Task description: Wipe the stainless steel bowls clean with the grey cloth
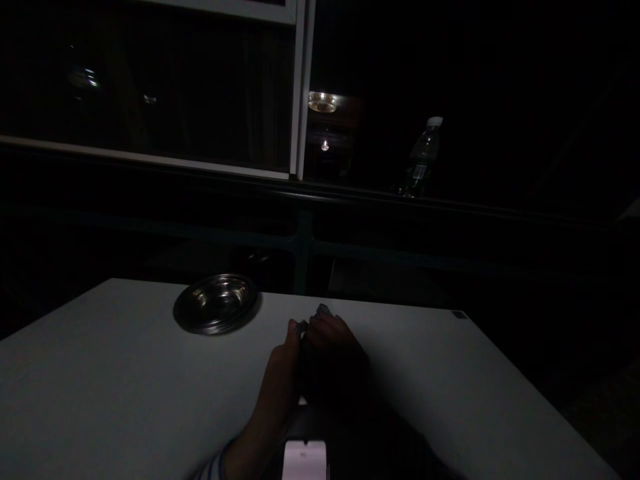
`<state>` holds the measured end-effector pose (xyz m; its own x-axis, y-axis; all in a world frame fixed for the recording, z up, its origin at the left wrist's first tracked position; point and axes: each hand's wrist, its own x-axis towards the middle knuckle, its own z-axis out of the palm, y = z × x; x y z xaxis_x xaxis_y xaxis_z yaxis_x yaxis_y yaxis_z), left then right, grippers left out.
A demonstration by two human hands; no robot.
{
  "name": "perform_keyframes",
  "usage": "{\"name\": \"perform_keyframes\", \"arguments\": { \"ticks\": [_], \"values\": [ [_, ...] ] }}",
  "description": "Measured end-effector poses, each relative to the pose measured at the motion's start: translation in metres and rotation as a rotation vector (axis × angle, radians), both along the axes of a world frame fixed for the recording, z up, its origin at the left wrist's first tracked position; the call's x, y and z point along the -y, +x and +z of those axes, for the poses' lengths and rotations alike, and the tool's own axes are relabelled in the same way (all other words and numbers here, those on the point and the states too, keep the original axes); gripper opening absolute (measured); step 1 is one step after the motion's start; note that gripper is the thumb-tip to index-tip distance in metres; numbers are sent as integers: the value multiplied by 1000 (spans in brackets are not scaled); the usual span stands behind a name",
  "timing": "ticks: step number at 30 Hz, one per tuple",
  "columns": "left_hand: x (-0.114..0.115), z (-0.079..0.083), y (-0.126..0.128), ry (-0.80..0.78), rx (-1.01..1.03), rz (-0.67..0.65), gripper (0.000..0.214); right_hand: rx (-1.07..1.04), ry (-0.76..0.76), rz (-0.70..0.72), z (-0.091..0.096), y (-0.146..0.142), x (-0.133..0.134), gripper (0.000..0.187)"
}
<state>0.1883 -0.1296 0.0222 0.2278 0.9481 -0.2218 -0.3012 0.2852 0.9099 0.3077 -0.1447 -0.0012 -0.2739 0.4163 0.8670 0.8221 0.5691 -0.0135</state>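
Observation:
The scene is very dark. My left hand [277, 387] and my right hand [335, 353] meet over the middle of a pale table [100, 387], fingers pinched together on a small greyish object [313, 319] that I cannot make out. A striped sleeve cuff shows at my left wrist. A round metal bowl [216, 303] stands on the table a little to the left of and beyond my hands, apart from them.
A plastic bottle [423, 160] with a white cap stands on a dark ledge at the back right. A window with a white frame [299, 87] fills the back wall. A pale rectangular object [304, 459] sits at the bottom edge near my wrists.

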Motion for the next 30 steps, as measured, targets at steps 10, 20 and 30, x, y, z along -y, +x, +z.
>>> {"name": "perform_keyframes", "arguments": {
  "ticks": [10,20,30],
  "values": [
    [2,21,-3,-286,321,35,44,-232,-126,-16,-6,19,-4,55],
    [-3,19,-2,-311,373,82,35,54,50,-153,-13,-17,4,34],
    [-15,23,-12,-250,431,86,22,-31,-125,-120,15,33,1,41]
  ]
}}
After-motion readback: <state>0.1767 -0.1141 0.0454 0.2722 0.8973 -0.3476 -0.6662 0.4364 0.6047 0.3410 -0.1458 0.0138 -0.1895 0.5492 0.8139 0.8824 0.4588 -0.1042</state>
